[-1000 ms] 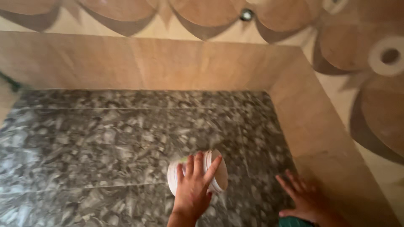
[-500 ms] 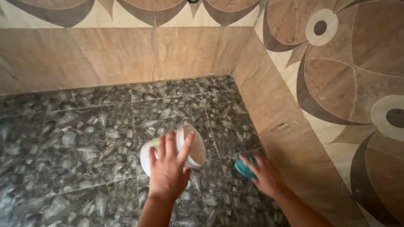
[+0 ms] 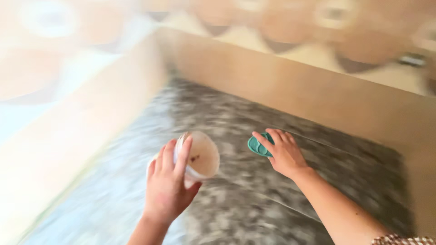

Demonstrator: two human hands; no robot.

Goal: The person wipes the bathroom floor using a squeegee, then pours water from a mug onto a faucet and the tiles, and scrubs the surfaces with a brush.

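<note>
A: What's around me?
B: A blurred grey marbled floor walled in tan. My left hand grips a white tub, tipped; just beside, my right hand clutches a teal scrubber.
A: Progress?
B: Scrubbing seems barely begun.

Motion blurs the patterned wall; right hand half-hides the green scrubber

We see one package-like item: a white round tub, tilted with its open mouth toward us, a few dark specks inside, over the grey mottled floor. No labels, signs or screens that we can make out; frame is blurred.
</note>
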